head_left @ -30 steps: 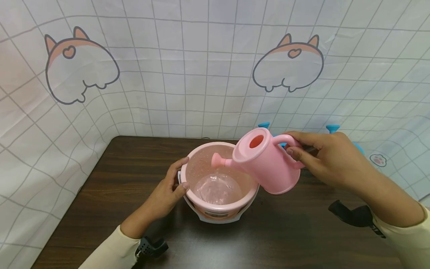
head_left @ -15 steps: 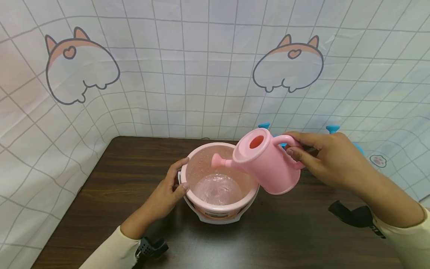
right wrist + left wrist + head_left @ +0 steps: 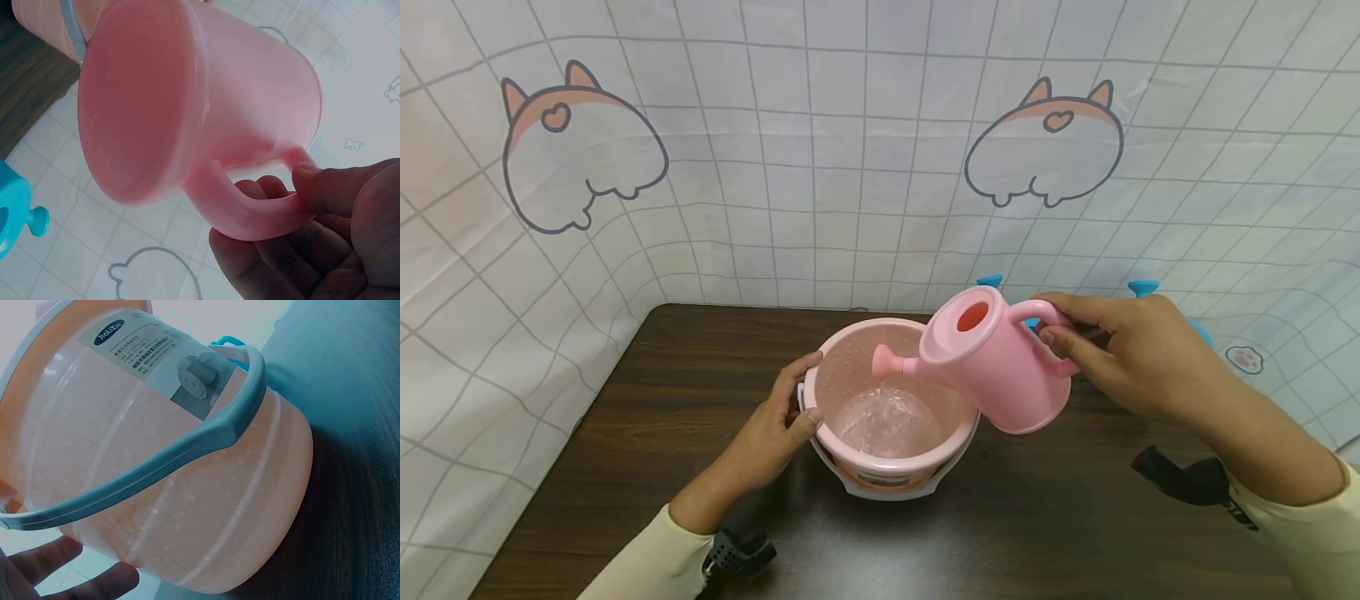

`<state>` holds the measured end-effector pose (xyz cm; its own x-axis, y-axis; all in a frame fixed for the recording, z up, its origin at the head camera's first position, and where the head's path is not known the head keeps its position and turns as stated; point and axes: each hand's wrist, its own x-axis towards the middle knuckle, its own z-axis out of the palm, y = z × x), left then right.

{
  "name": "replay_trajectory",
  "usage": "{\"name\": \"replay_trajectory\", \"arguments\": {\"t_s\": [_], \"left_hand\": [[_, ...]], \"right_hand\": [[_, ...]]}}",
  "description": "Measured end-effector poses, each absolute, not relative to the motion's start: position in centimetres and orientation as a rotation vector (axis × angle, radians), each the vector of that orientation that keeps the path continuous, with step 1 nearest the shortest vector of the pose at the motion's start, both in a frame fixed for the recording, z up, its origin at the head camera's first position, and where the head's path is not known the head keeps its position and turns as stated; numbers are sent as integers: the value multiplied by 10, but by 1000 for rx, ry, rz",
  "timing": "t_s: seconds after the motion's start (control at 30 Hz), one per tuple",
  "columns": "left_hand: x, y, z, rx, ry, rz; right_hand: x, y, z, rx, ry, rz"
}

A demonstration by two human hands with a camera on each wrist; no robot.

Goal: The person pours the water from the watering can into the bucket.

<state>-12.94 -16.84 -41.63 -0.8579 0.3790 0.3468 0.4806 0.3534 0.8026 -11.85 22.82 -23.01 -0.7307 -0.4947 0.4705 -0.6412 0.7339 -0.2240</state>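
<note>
In the head view a pink watering can (image 3: 1000, 367) is tilted to the left over a pink bucket (image 3: 891, 462). My right hand (image 3: 1127, 350) grips the can's handle, thumb and fingers wrapped round it in the right wrist view. A thin stream falls from the spout's rose (image 3: 886, 362) into rippling water (image 3: 887, 421) at the bucket's bottom. My left hand (image 3: 782, 421) holds the bucket's left side, with thumb and index finger at the rim. The left wrist view shows the bucket's grey handle (image 3: 181, 450) hanging down and fingertips (image 3: 119, 580) against its wall.
Behind the watering can, blue watering cans are mostly hidden; one blue rose (image 3: 1142, 287) shows past my right hand. The dark wooden table (image 3: 700, 367) runs back to a white gridded wall covering (image 3: 820, 167) with cartoon prints.
The water surface ripples differently, and the falling stream shows more clearly now. Both hands, the watering can and the bucket stay almost where they were.
</note>
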Motion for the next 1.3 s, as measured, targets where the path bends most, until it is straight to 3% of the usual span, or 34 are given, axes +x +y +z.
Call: {"name": "replay_trajectory", "arguments": {"t_s": [1.3], "left_hand": [[-130,-168,-416,-803,-2489,-1534]], "right_hand": [[-125,228,-230,896,-2525,554]]}}
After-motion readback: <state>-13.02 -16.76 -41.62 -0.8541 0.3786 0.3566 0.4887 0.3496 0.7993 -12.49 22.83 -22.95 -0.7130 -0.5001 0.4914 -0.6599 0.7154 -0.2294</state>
